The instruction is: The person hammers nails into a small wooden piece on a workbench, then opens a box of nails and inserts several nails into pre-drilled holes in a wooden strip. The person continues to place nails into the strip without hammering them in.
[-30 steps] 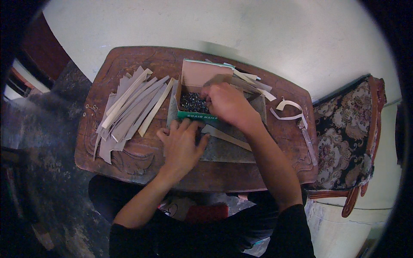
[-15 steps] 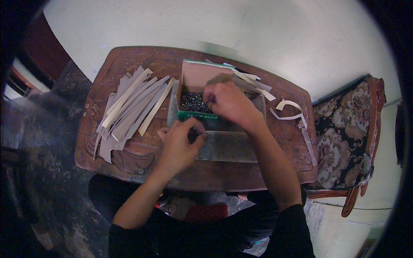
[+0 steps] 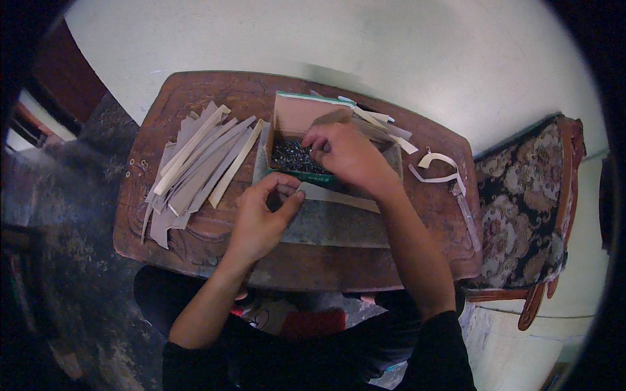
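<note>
Pinched between the thumb and fingers of my left hand (image 3: 261, 218) is one end of a pale flat strip (image 3: 342, 197). The strip runs to the right in front of an open green cardboard box (image 3: 306, 111), passing below my right forearm. Many small dark, shiny metal pieces (image 3: 290, 155) that look like nails lie in the box. My right hand (image 3: 352, 156) is over the box, its fingers bent together just above those pieces. What its fingertips hold, if anything, is too small to make out. A grey flat board (image 3: 339, 225) lies under the box and strip.
A pile of grey and cream strips (image 3: 202, 163) covers the left of the carved wooden table (image 3: 274, 267). More strips (image 3: 385, 124) lie behind the box at right. A curled pale band (image 3: 443, 169) rests on the right side. Beyond the table stands a floral-upholstered chair (image 3: 521, 208).
My left hand has shifted slightly left and toward me, and the strip in it shows more clearly. My right hand has moved a little left above the metal pieces, its fingers less curled.
</note>
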Action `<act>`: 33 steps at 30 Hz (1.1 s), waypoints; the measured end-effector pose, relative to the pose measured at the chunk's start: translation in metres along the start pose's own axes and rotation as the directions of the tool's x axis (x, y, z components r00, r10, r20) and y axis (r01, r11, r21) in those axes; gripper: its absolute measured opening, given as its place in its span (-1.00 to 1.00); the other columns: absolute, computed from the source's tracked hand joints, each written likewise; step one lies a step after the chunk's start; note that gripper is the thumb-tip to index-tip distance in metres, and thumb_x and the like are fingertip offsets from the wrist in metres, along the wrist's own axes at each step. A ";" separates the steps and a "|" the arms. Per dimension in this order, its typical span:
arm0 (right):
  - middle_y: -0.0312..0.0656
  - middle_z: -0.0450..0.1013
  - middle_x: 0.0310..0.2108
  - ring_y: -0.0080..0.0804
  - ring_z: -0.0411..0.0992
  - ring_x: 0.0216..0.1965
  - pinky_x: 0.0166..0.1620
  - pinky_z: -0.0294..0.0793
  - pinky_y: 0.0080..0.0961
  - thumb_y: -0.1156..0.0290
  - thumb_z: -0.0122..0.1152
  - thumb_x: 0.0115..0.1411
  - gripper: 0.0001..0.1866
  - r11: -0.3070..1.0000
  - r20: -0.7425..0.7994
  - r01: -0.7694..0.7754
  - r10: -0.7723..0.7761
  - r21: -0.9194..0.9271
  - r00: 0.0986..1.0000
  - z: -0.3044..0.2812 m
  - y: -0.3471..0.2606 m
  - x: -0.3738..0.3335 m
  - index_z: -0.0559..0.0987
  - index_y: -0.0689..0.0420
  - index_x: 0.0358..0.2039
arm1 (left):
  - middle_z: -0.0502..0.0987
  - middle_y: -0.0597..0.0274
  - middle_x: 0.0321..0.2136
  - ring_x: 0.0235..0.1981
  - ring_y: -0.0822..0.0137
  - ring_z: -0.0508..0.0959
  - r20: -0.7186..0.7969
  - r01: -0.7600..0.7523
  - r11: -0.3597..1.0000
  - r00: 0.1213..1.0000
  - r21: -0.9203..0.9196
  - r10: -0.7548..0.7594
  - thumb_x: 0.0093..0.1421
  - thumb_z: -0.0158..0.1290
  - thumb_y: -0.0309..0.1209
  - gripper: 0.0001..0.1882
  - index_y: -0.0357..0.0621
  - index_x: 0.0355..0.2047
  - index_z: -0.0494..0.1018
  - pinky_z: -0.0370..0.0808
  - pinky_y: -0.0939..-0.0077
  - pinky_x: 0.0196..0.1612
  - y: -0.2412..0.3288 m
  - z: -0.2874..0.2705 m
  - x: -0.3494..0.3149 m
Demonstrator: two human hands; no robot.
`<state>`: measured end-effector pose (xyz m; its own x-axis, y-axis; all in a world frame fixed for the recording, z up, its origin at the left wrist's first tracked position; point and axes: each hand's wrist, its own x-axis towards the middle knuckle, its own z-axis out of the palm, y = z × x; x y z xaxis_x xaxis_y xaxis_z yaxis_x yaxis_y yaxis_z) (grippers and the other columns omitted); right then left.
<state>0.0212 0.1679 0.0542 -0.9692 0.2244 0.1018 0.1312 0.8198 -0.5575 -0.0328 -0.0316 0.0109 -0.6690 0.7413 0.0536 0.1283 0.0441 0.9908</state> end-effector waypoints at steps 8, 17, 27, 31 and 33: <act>-0.25 0.57 -0.30 -0.50 0.50 -0.26 -0.18 0.46 -0.54 0.48 0.26 0.15 -0.84 0.877 -0.050 -0.141 0.184 0.460 0.982 -0.035 -0.057 -0.051 0.63 0.16 -0.22 | 0.56 0.36 -0.35 -0.35 0.60 0.49 -0.067 0.048 0.943 0.995 -0.329 -0.074 0.28 0.10 -0.45 -0.84 -0.24 -0.17 0.54 0.42 0.68 -0.29 0.021 -0.002 -0.002; -0.22 0.56 -0.27 -0.47 0.51 -0.22 -0.10 0.45 -0.54 0.50 0.31 0.13 -0.85 0.811 -0.183 0.005 0.126 0.585 0.975 0.009 -0.052 -0.073 0.63 0.20 -0.26 | 0.58 0.26 -0.26 -0.25 0.53 0.53 0.002 0.109 0.919 0.993 -0.378 -0.117 0.28 0.09 -0.48 -0.80 -0.28 -0.11 0.53 0.50 0.62 -0.16 0.020 0.001 -0.002; -0.20 0.55 -0.29 -0.43 0.51 -0.21 -0.07 0.44 -0.51 0.57 0.30 0.10 -0.85 0.789 -0.220 -0.003 0.175 0.614 0.960 0.023 -0.043 -0.075 0.64 0.20 -0.28 | 0.58 0.25 -0.26 -0.25 0.54 0.53 0.003 0.049 0.913 0.999 -0.404 -0.052 0.26 0.11 -0.50 -0.81 -0.31 -0.13 0.53 0.49 0.65 -0.17 0.014 0.001 -0.004; -0.20 0.56 -0.28 -0.44 0.51 -0.20 -0.07 0.44 -0.51 0.57 0.30 0.11 -0.86 0.780 -0.224 0.012 0.166 0.625 0.960 0.023 -0.041 -0.075 0.64 0.20 -0.28 | 0.58 0.26 -0.26 -0.24 0.54 0.53 0.007 0.076 0.912 0.997 -0.403 -0.080 0.26 0.11 -0.50 -0.81 -0.31 -0.14 0.53 0.47 0.64 -0.15 0.021 0.001 -0.005; -0.20 0.56 -0.29 -0.44 0.51 -0.20 -0.06 0.44 -0.52 0.57 0.30 0.11 -0.86 0.791 -0.228 0.013 0.160 0.612 0.960 0.023 -0.041 -0.075 0.64 0.20 -0.28 | 0.58 0.27 -0.27 -0.25 0.55 0.53 0.011 0.073 0.927 0.997 -0.367 -0.074 0.27 0.11 -0.50 -0.81 -0.30 -0.14 0.53 0.47 0.64 -0.15 0.021 0.000 -0.005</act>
<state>0.0834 0.1054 0.0506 -0.8623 0.4670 0.1960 -0.0363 0.3289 -0.9436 -0.0265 -0.0340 0.0318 -0.6684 0.7435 -0.0217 -0.1986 -0.1502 0.9685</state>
